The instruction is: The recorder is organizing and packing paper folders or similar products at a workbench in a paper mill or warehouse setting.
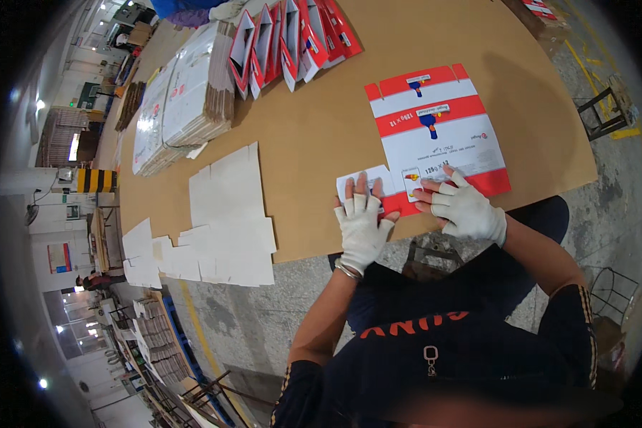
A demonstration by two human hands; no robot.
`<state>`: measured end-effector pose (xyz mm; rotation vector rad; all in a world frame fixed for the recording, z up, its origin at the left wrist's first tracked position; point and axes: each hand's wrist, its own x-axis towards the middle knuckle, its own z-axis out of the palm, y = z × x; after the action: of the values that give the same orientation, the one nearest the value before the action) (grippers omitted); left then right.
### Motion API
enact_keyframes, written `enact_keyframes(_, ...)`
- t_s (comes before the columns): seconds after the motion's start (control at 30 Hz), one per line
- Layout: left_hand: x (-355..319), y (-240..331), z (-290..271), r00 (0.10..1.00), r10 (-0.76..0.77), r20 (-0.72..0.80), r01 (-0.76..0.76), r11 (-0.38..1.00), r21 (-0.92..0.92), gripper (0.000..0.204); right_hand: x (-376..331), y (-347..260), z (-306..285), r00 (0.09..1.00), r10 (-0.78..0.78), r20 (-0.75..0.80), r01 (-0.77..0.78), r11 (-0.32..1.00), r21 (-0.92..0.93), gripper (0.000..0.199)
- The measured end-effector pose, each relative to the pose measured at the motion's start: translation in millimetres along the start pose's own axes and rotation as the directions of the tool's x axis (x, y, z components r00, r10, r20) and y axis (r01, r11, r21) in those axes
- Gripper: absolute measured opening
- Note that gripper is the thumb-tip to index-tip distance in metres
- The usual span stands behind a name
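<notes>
A red and white printed carton blank [444,139] lies flat near the table's front edge. Both my hands wear white fingerless gloves. My left hand [364,225] rests palm down on the blank's left white flap [349,178], fingers spread. On the lower part of the printed panel lies my right hand [467,210], its fingers stretched out leftward and slightly bent. Neither hand grips anything that I can see. The panel's lower left corner is partly hidden by the fingers.
White unprinted cardboard blanks [228,214] lie at the left, overlapping the front edge. Behind them sits a strapped bundle of flat cartons [175,100]. Several partly folded red and white cartons [292,46] stand at the back. A metal stand [606,107] is right of the table [314,121].
</notes>
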<state>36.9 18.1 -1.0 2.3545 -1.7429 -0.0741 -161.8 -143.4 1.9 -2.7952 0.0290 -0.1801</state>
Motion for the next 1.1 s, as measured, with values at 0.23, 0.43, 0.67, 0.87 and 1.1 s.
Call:
enact_keyframes(0.23, 70, -16, 4, 0.976, -0.203, -0.08, 0.196, 0.977, -0.087, 0.079, 7, -6, -1, 0.98, -0.076, -0.181, 0.069, 0.997, -0.047, 0.041)
enact_keyframes(0.43, 46, 23, 16, 0.934, -0.336, 0.121, 0.303, 0.565, -0.767, 0.061, -67, -84, 21, 0.677, 0.72, 0.154, -0.44, 0.228, 0.869, 0.039)
enact_keyframes(0.67, -30, 31, -30, 0.995, 0.078, -0.057, -0.096, 0.716, -0.692, 0.08, -57, -35, -15, 0.309, 0.951, 0.02, -0.258, 0.063, 0.964, 0.02)
enact_keyframes(0.87, -109, -126, -85, 0.835, -0.541, 0.096, 0.511, 0.829, 0.228, 0.104, -3, 208, -53, 0.547, 0.808, -0.22, -0.449, 0.505, 0.737, 0.022)
enact_keyframes(1.1, -197, -173, -61, 0.775, -0.628, -0.077, 0.632, 0.767, 0.108, 0.088, 313, 347, 1, 0.756, 0.635, -0.156, -0.404, 0.641, 0.653, 0.019)
